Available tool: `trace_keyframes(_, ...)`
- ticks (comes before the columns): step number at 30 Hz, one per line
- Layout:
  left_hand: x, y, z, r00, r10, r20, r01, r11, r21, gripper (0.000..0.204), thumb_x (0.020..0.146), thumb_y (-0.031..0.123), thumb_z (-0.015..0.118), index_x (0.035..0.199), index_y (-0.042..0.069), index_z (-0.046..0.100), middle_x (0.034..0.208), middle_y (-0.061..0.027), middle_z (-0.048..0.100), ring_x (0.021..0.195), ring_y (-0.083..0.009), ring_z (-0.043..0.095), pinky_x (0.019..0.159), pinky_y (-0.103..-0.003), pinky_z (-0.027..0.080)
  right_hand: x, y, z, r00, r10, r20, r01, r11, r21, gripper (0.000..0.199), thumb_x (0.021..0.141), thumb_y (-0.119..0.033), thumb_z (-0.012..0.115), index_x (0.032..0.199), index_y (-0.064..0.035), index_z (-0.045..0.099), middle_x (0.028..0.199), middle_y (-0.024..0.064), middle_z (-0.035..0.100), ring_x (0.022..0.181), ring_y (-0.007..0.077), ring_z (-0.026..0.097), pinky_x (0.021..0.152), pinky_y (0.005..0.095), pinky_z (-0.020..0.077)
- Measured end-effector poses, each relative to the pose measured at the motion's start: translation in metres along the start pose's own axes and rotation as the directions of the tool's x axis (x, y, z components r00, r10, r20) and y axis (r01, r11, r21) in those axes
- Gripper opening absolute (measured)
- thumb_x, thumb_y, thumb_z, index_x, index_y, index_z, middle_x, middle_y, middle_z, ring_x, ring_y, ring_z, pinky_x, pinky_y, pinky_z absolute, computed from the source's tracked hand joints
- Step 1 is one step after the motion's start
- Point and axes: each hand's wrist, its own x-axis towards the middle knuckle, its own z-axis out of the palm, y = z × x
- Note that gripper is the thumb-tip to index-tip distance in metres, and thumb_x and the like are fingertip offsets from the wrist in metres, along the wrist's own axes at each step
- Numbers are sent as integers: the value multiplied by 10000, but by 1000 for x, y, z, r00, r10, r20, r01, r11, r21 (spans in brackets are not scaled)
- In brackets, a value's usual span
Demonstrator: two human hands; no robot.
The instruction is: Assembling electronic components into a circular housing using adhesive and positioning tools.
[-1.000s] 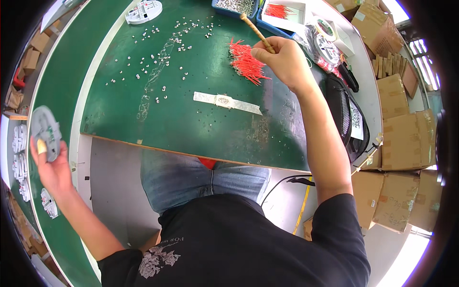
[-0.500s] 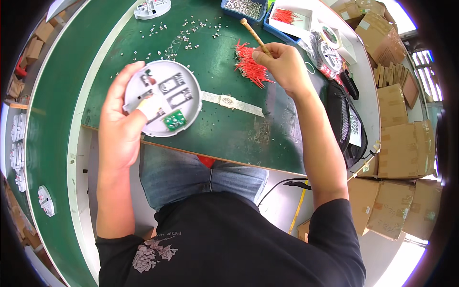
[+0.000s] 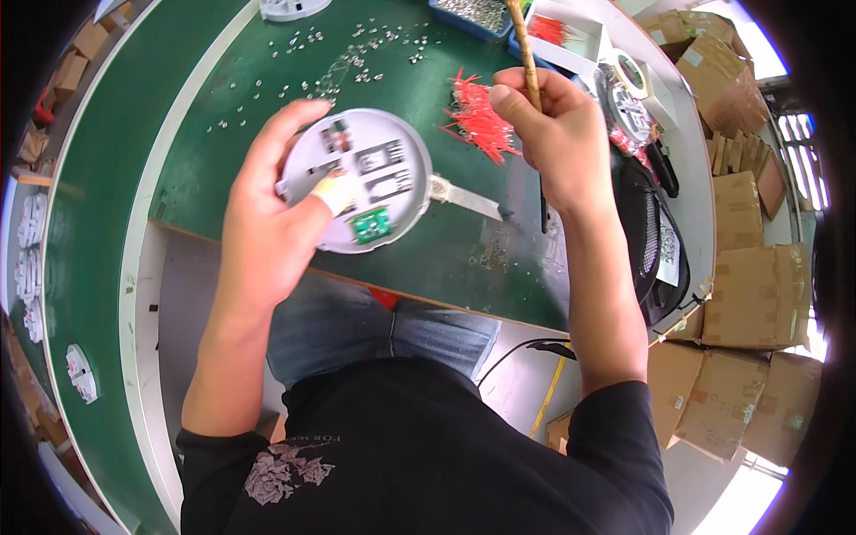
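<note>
Holding a round pale-grey plastic housing (image 3: 363, 181) in your left hand (image 3: 263, 218), you have that grip clamped on its left side, thumb over its inner face, above the dark green surface (image 3: 201, 192). A small green circuit board (image 3: 371, 226) sits in its lower part. Your right hand (image 3: 566, 143) has its grip closed around a slim tan bamboo-like rod (image 3: 525, 45), beside a loose pile of thin red wires (image 3: 480, 120).

Green worktable (image 3: 464, 263), pale floor (image 3: 513, 383), yellow line (image 3: 547, 401), bright light (image 3: 742, 501).
</note>
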Motion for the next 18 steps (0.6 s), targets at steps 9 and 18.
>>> trace_keyframes(9, 3, 12, 30, 971, 214, 104, -232, 948, 218, 517, 849, -100, 602, 1353, 5, 564, 1311, -84, 587, 1131, -151, 613, 964, -295, 501, -54, -17, 28, 990, -104, 97, 103, 995, 14, 147, 903, -36, 749, 1026, 21, 692, 897, 7, 680, 787, 55, 606, 719, 194, 496)
trace_keyframes(18, -2, 6, 35, 936, 343, 84, -352, 893, 280, 467, 837, -113, 612, 1286, 13, 595, 1280, -104, 598, 1110, -188, 625, 948, -309, 509, -64, -10, 32, 989, -142, 27, 142, 990, 17, 143, 896, -46, 753, 1007, 16, 689, 860, 11, 678, 759, 54, 597, 692, 205, 497)
